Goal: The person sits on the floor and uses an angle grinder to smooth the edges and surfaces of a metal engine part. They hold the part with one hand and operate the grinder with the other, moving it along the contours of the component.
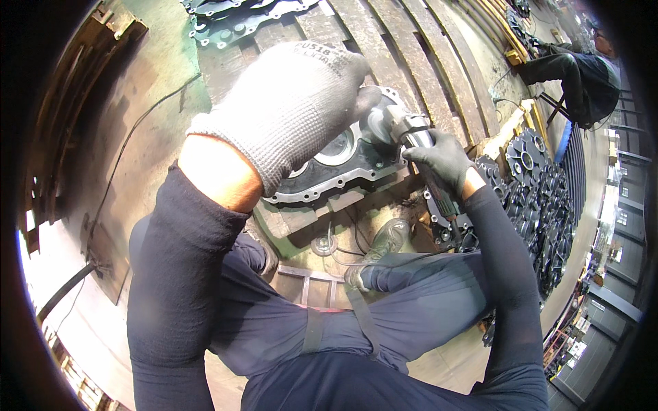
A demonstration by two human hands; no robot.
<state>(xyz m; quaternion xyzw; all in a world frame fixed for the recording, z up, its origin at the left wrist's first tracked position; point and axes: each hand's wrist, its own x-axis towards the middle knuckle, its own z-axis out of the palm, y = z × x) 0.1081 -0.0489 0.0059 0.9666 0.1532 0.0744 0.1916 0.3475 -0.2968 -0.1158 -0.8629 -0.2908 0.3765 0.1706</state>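
My right hand (445,161), in a dark-coated glove, is wrapped round the body of an angle grinder (413,129). Its spinning end is blurred and sits over the right part of a dark metal cover casting (324,186) with bolt holes along its pale rim. My left hand (308,96), in a light grey knit glove with a dark coating, reaches across the casting to beside the grinder's head. Its fingers look curled, the thumb bent toward the tool; what they hold is hidden behind the hand. The casting lies on a slatted wooden pallet (449,75).
Another casting (236,31) lies on the pallet's far left. Several dark castings (531,192) are piled at right. Cables (127,133) run over the floor. A person (576,75) sits at far right. Stacked wood (82,82) stands at left. My boots (387,240) are below the pallet.
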